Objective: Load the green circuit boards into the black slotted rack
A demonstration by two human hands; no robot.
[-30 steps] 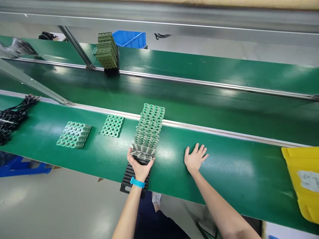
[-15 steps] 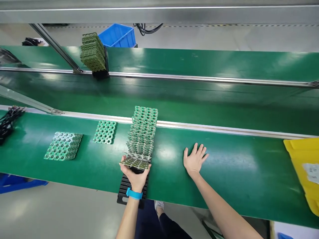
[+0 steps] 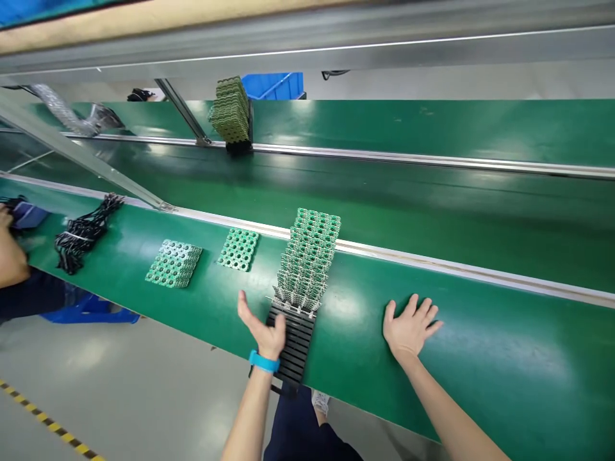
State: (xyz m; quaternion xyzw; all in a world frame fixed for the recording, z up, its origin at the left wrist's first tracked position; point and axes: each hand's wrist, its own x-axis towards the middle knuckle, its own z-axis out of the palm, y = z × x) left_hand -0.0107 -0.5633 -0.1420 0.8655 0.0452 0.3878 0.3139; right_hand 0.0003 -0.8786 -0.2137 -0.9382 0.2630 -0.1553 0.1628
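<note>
Over the near part of a black slotted rack (image 3: 295, 349) hangs my left hand (image 3: 264, 330), thumb and fingers apart, holding nothing. Several green circuit boards (image 3: 310, 259) stand in a slanted row in the rack's far part, just beyond that hand. My right hand (image 3: 410, 326) lies flat on the green bench (image 3: 355, 365) to the right of the rack, fingers spread, with nothing under it that I can see. Left of the rack lie a single circuit board panel (image 3: 239, 249) and a stack of circuit boards (image 3: 173, 263).
A bundle of black cables (image 3: 86, 234) lies at the left, near another person's arm (image 3: 12, 250). A second rack of boards (image 3: 230, 112) stands across the line, before a blue bin (image 3: 273, 85). A metal post (image 3: 110, 169) slants over the left side.
My left hand has let go of the boards at the near end of the row and drawn back, opening. My right hand stays flat on the bench. The view has swung left.
</note>
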